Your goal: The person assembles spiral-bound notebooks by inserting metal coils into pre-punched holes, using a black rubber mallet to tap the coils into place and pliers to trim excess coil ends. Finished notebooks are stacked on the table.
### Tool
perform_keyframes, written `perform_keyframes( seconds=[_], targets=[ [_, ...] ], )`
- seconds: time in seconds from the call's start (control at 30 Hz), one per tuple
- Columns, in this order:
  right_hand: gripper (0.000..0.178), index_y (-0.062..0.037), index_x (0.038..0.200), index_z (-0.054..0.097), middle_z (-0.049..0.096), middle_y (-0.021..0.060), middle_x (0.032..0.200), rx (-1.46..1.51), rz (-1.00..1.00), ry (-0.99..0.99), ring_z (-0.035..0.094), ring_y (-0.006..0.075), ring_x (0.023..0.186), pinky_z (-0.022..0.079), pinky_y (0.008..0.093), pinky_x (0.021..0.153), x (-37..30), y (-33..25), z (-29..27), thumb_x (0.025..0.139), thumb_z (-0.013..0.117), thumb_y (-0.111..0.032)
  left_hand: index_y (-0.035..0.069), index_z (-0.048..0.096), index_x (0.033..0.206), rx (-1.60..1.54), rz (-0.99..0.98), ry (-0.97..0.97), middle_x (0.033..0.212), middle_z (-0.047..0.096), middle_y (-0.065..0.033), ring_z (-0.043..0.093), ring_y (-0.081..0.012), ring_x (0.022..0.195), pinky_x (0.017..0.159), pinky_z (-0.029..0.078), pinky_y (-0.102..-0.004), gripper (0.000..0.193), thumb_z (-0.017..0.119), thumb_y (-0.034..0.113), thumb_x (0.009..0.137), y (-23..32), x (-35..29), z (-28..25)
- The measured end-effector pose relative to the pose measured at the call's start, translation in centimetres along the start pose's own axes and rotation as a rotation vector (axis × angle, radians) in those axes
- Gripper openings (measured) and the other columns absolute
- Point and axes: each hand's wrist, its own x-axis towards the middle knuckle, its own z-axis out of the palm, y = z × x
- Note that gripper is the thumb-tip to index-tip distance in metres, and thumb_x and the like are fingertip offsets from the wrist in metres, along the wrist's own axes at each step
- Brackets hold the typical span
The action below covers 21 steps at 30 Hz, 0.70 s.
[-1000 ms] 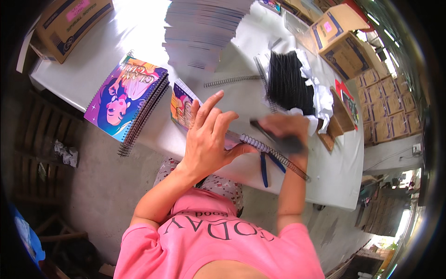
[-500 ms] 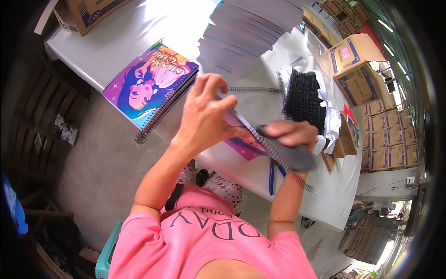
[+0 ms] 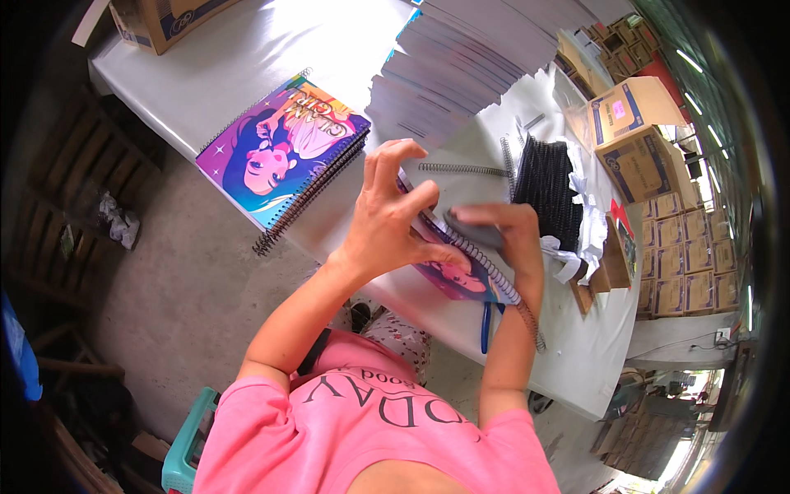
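Observation:
My left hand [image 3: 387,218] grips a spiral notebook [image 3: 457,281] with a colourful illustrated cover, its bound edge tilted up. A dark wire coil [image 3: 487,265] runs along that edge, and its tail hangs free past the notebook's lower corner. Against the coil, my right hand [image 3: 517,235] holds a dark grey pad [image 3: 477,234], partly hidden and blurred by motion. Below the notebook lie blue-handled pliers [image 3: 486,328], mostly covered. To the left rests a stack of similar notebooks [image 3: 284,156] with coils along one side.
Beyond my hands, a large pile of page blocks [image 3: 448,86] covers the table [image 3: 576,362]. A loose coil [image 3: 465,170] lies near a bundle of black coils [image 3: 547,193] with white paper. Cardboard boxes [image 3: 634,160] stand at the right, another box [image 3: 156,25] at the far left.
My right hand has moved up and left along the coil with the dark pad, showing more of the notebook's cover. My left hand keeps its hold. The view has shifted slightly.

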Motion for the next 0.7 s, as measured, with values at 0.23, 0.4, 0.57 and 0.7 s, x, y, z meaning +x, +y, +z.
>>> perform_keyframes(
  seconds=[0.23, 0.4, 0.57, 0.7],
  targets=[
    [0.017, 0.0011, 0.087, 0.069, 0.067, 0.0199, 0.092, 0.152, -0.131, 0.125, 0.067, 0.0271, 0.084, 0.051, 0.031, 0.078, 0.5, 0.9, 0.2, 0.073, 0.067, -0.009, 0.008, 0.053, 0.091, -0.178, -0.123, 0.102, 0.119, 0.031, -0.0152, 0.049, -0.0245, 0.08, 0.065, 0.047, -0.0336, 0.073, 0.09, 0.041, 0.038, -1.5, -0.9, 1.4],
    [0.022, 0.0035, 0.092, 0.068, 0.067, 0.0189, 0.093, 0.474, -0.308, -0.1, 0.066, 0.0257, 0.087, 0.05, 0.0304, 0.079, 0.2, 0.1, 0.0, 0.071, 0.063, -0.003, 0.007, 0.046, 0.097, -0.267, -0.128, 0.085, 0.112, 0.034, -0.0148, 0.042, -0.0256, 0.098, 0.074, 0.044, -0.0353, 0.082, 0.091, 0.039, 0.036, -2.1, -1.2, 1.7],
    [0.023, 0.0039, 0.091, 0.068, 0.066, 0.023, 0.091, 0.879, -0.486, -0.029, 0.066, 0.0272, 0.086, 0.051, 0.0331, 0.079, 1.2, 0.1, 0.9, 0.074, 0.066, -0.01, 0.004, 0.031, 0.1, -0.414, -0.259, 0.058, 0.104, 0.034, -0.0144, 0.039, -0.0263, 0.102, 0.082, 0.039, -0.035, 0.096, 0.092, 0.038, 0.033, -2.4, -1.1, 2.3],
    [0.025, 0.0006, 0.092, 0.069, 0.068, 0.0171, 0.092, 0.057, 0.033, 0.011, 0.066, 0.022, 0.085, 0.051, 0.0302, 0.079, 1.3, -0.8, 0.7, 0.069, 0.06, 0.005, 0.002, 0.027, 0.098, -0.396, -0.308, -0.009, 0.099, 0.031, -0.0136, 0.037, -0.0267, 0.097, 0.085, 0.036, -0.0343, 0.099, 0.092, 0.04, 0.033, -2.8, -1.1, 1.8]
  ],
)
